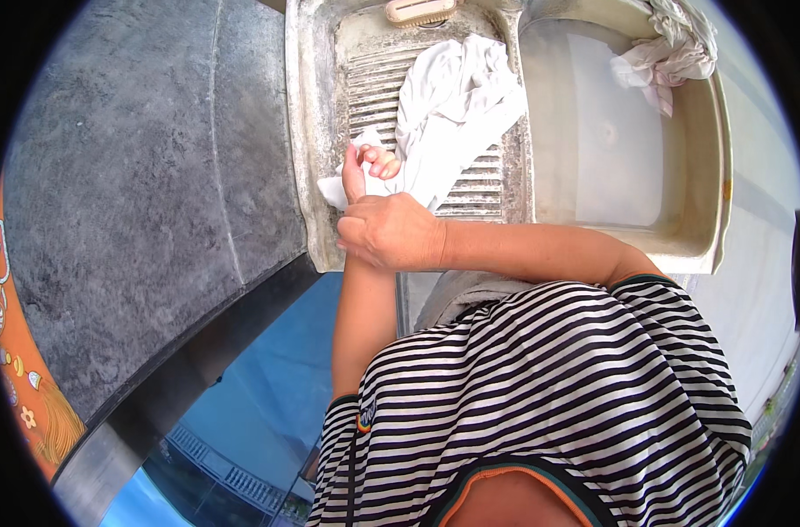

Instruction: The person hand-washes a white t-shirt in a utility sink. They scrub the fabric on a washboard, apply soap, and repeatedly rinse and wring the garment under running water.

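Note:
A white cloth garment (457, 114) lies bunched and partly spread over the ribbed washboard side of a worn stone sink (518, 189). My left hand (373, 167) is at the garment's near left end, its fingers curled, with white fabric showing in the palm and on both sides of the hand. Crossing in front of my body, my right hand (400, 230) is wrapped round my left wrist. The right fingertips are mostly hidden behind that wrist.
At the washboard's far end lies a scrub brush (420, 10). The right basin holds cloudy water (593, 132), with another wet pale cloth (672, 53) on its far right corner. A dark grey stone counter (145, 176) adjoins the sink on the left.

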The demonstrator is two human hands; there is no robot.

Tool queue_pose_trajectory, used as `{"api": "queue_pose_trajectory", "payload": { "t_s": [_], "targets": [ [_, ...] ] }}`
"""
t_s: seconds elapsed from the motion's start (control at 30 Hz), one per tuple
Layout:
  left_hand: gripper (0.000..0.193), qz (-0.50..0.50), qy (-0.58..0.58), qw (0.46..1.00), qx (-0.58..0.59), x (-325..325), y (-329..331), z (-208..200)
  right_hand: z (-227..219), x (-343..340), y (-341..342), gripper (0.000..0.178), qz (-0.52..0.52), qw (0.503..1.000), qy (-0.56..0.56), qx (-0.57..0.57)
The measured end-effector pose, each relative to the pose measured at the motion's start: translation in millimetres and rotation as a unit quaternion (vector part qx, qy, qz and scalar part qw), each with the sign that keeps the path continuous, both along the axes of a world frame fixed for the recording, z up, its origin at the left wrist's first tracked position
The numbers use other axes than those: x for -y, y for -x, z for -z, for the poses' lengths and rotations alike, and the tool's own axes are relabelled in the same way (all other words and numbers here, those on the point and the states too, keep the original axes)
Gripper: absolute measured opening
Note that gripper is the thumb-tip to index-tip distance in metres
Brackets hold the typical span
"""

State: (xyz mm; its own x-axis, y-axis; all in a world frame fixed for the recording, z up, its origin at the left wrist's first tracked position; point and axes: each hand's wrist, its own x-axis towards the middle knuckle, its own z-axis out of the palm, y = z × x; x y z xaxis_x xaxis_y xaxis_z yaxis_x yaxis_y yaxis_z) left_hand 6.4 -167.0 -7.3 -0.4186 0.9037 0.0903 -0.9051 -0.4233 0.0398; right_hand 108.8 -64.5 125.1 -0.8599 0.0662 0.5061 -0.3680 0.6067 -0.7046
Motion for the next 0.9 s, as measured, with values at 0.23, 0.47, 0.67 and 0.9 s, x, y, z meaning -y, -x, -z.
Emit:
{"api": "queue_pose_trajectory", "payload": {
  "t_s": [0.23,0.47,0.67,0.9],
  "targets": [
    [0.045,-0.128,0.497,0.857,0.053,-68,-51,-105,55,-93,54,0.026,0.196,0.964,0.046,0.175],
    [0.028,-0.070,0.630,0.625,-0.456,-12,-46,-84,14,-151,46,0.036,0.196,0.891,0.378,0.158],
    [0.033,-0.198,0.486,0.848,-0.068,-39,-35,-105,17,-101,18,0.034,0.105,0.899,0.395,0.158],
    [0.031,-0.144,0.527,0.837,0.039,-73,-56,-101,24,-57,25,0.023,0.089,0.977,0.014,0.196]
  ]
}}
